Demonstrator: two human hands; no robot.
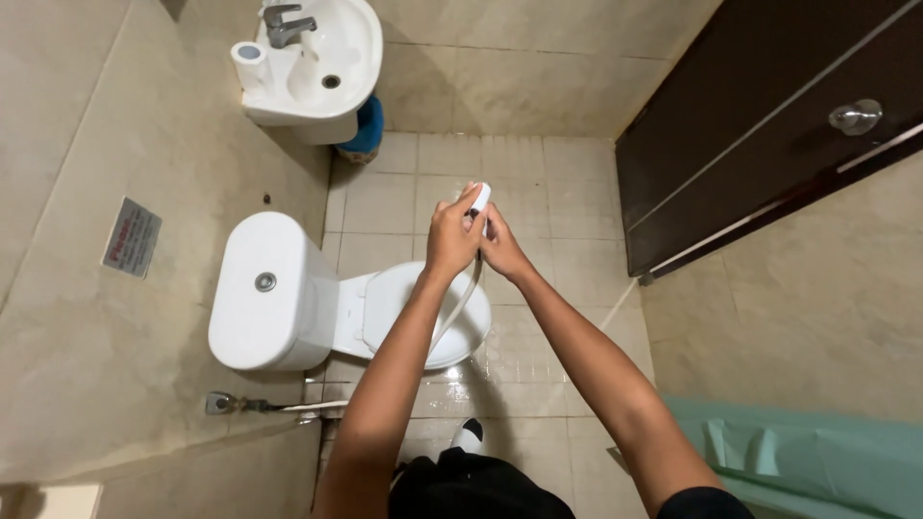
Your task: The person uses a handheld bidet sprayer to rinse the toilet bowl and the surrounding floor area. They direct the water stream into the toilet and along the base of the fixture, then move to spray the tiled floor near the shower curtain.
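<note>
Toilet (423,308) right below my hands, lid shut. Bare floor tiles (567,202) ahead and right, free to door (769,125). Sink (312,67) blocks far left; green curtain (817,461) crowds near right.

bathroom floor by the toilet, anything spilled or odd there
Yes: the beige tiled floor beside the white toilet shines wet. Both hands, left hand and right hand, hold a white spray nozzle.

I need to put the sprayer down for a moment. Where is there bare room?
Bare patches: the cistern top around its flush button, the closed toilet lid, and floor tiles between toilet and door. Crowded: the sink rim, with roll and tap. Both hands, left hand and right hand, grip the sprayer.
</note>
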